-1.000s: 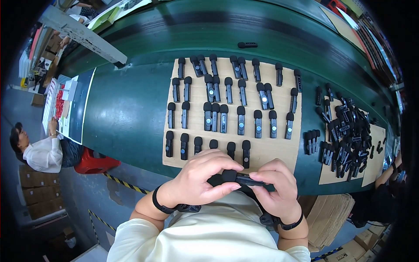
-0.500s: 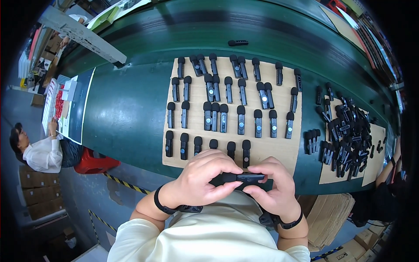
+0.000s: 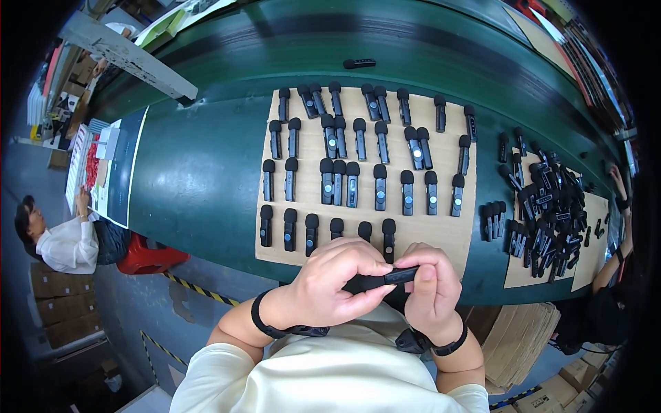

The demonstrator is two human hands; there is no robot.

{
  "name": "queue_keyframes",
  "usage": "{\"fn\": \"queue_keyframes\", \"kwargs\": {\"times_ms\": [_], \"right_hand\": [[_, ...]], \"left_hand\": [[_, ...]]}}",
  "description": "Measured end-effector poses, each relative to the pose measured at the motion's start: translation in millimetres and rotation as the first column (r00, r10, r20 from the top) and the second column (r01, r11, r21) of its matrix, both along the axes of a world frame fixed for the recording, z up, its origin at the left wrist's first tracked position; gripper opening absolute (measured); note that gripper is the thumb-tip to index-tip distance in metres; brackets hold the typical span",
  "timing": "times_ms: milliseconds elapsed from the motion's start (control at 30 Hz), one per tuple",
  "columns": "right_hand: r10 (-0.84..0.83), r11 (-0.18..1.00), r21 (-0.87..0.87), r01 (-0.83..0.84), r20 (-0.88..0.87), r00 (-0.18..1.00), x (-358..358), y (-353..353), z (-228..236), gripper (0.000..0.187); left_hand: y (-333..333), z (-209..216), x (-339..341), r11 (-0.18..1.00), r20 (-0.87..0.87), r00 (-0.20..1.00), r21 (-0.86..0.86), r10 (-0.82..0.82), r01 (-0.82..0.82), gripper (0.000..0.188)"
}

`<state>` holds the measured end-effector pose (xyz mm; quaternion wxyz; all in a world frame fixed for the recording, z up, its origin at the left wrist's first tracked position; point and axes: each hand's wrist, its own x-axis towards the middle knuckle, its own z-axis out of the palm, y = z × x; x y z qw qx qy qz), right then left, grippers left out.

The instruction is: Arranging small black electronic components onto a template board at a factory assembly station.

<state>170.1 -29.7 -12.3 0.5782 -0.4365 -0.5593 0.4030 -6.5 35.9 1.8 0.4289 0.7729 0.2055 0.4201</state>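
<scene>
Close to my body, a black wireless clip-on microphone (image 3: 401, 276) is held between both hands. My left hand (image 3: 337, 282) is closed around its foam-covered end, most of which is hidden by the fingers. At the other end, my right hand (image 3: 435, 286) pinches the plain body between thumb and fingers. The microphone tilts slightly, its right end higher. Just beyond my hands lies a cardboard sheet (image 3: 313, 141) with rows of similar microphones (image 3: 380, 189), their foam tips pointing away from me. The nearest row is partly covered by my left hand.
A heap of microphones (image 3: 551, 206) lies on cardboard at the right, near a co-worker's arm (image 3: 623, 227). One microphone (image 3: 359, 63) rests on the green conveyor belt (image 3: 289, 48). A grey post (image 3: 138, 62) stands at the far left; another person (image 3: 69, 237) sits beyond.
The held microphone has turned from level to slightly tilted, and my right fingers have curled closer around it. On the belt, the lone microphone has shifted left. The co-worker's arm has reached farther out.
</scene>
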Motion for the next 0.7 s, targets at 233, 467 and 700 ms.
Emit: {"fn": "queue_keyframes", "kwargs": {"times_ms": [233,467,700], "right_hand": [[-0.033,0.996,0.084,0.028,0.060,0.998,-5,5,-2,0.025],[0.035,0.997,-0.062,-0.039,-0.075,0.997,5,2,6,0.024],[0.051,0.992,0.112,-0.062,0.102,0.994,12,6,2,0.020]], "left_hand": [[-1,3,2,0.999,0.003,1.000,-0.043,0.018,-0.018,0.028],[1,2,-1,0.999,0.003,1.000,-0.044,0.011,-0.011,0.028],[2,15,-3,0.993,-0.096,0.995,-0.121,-0.009,-0.002,0.038]]}}
